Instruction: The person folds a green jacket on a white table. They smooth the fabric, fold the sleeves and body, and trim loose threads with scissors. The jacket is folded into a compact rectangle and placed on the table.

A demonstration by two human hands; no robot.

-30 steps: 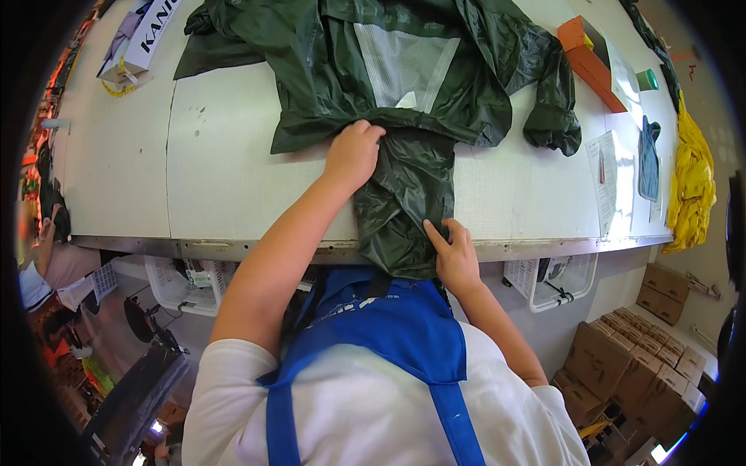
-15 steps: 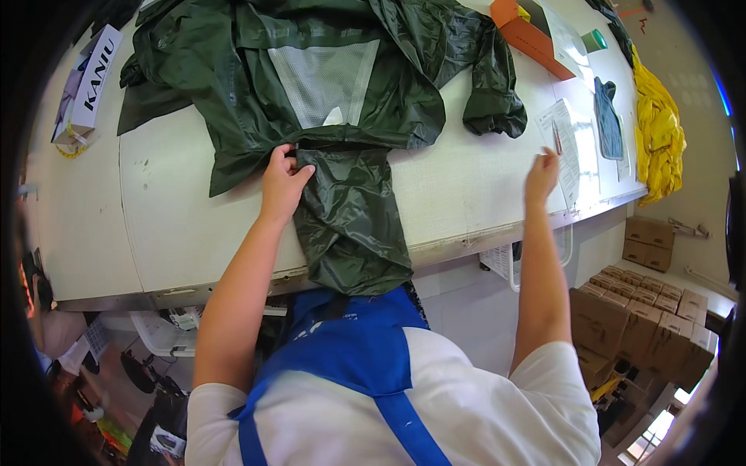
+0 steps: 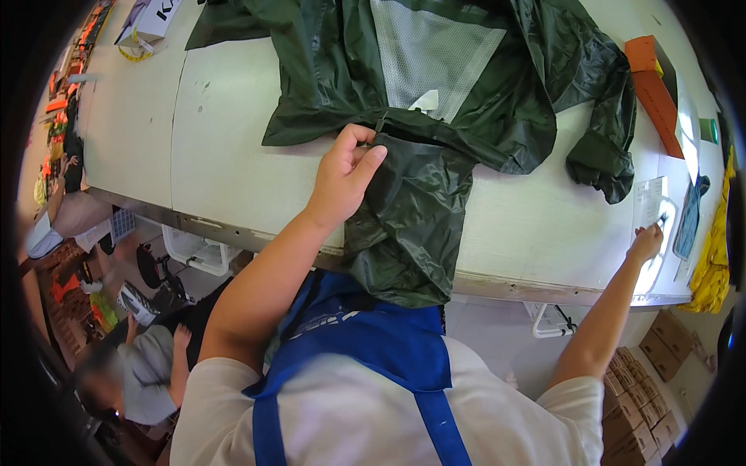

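A dark green, shiny jacket (image 3: 326,70) lies spread on the white table, with a pale mesh panel (image 3: 431,58) and a small white label (image 3: 426,101) at its near hem. From that hem a dark green fabric flap (image 3: 412,210) runs toward me, over the table edge onto my apron. My left hand (image 3: 347,175) pinches the flap's upper left corner between thumb and fingers. Far to the right, my right hand (image 3: 646,242) is closed over a printed paper sheet (image 3: 649,200). A small dark tip shows past its fingers, too small to name.
An orange open box (image 3: 657,101) stands at the right, near a blue-grey cloth piece (image 3: 689,217) and yellow fabric (image 3: 711,260). A white box (image 3: 159,17) with a yellow tape measure (image 3: 136,50) is at the far left. Beneath the table are white baskets (image 3: 198,248). Another person (image 3: 148,373) sits behind at lower left.
My right hand has reached down to the paper sheet and closed there. My left hand keeps its pinch on the flap. The whole view has swung, shifting the table's things rightward.
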